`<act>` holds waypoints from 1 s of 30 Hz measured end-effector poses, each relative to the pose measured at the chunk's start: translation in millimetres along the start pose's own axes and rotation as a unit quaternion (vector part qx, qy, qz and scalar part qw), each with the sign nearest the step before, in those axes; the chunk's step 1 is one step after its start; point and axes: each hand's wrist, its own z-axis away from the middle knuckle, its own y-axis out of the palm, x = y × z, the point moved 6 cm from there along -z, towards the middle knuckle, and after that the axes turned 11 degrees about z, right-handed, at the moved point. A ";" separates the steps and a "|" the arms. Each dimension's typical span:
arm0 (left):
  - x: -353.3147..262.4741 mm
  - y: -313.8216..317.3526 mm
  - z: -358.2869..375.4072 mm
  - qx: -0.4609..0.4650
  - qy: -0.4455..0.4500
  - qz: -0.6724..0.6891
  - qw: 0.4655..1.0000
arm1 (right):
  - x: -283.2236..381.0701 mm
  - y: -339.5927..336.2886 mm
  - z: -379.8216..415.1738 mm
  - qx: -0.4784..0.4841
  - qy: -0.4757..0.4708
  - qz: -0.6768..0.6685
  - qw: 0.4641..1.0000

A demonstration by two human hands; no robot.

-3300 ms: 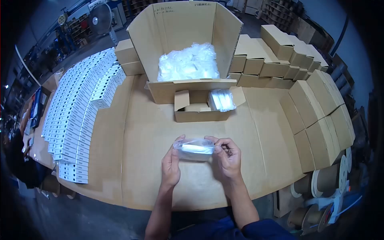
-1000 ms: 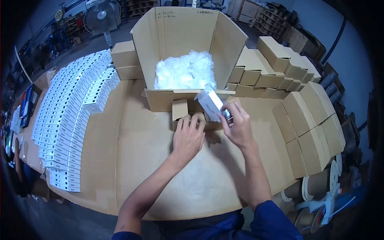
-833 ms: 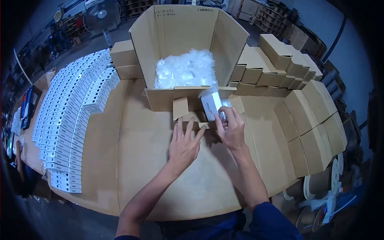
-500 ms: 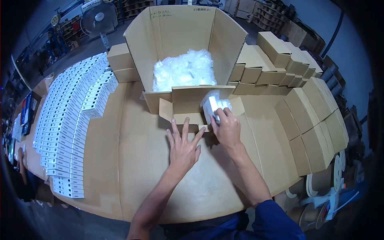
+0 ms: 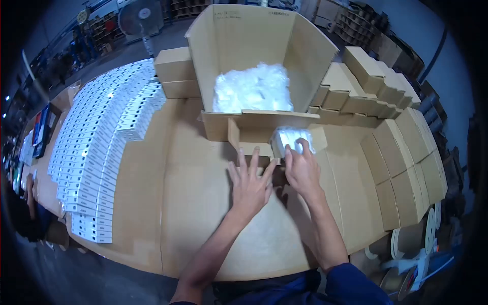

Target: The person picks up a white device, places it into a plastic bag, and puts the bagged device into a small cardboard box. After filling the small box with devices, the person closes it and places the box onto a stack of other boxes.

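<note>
A small open cardboard box [image 5: 254, 133] stands on the work surface with its flaps up. My left hand [image 5: 250, 189] rests at its front edge, fingers stretched and spread, holding nothing. At the box's right end sits a white packet [image 5: 290, 141] in clear plastic, lower and flatter inside the walls. My right hand [image 5: 305, 173] has its thumb and fingertips closed on the packet's near side; the packet's underside is hidden by the box.
Behind stands a large open carton [image 5: 254, 46] holding many clear-bagged white pieces [image 5: 252, 90]. Stacks of small white boxes [image 5: 89, 147] fill the left side. Closed brown boxes [image 5: 406, 168] are stacked at the right, with more boxes [image 5: 351, 91] behind them. Another person's arm [image 5: 31, 190] shows far left.
The packet has gone down from tilted upright to lying flatter in the box's right end, with my right hand following. My left hand stays on the front edge. The whole view has shifted.
</note>
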 end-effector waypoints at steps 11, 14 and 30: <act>80.7 -87.7 52.5 -0.075 0.034 0.078 0.993 | 97.9 -26.4 13.7 -0.061 -0.060 -0.304 0.949; 144.0 -127.0 66.9 -0.125 -0.007 0.048 0.991 | 157.5 16.9 6.4 -0.011 -0.235 -0.255 0.938; 351.3 -209.7 47.8 -0.214 -0.090 -0.092 0.968 | 382.5 179.2 -120.3 0.083 -0.392 -0.209 0.892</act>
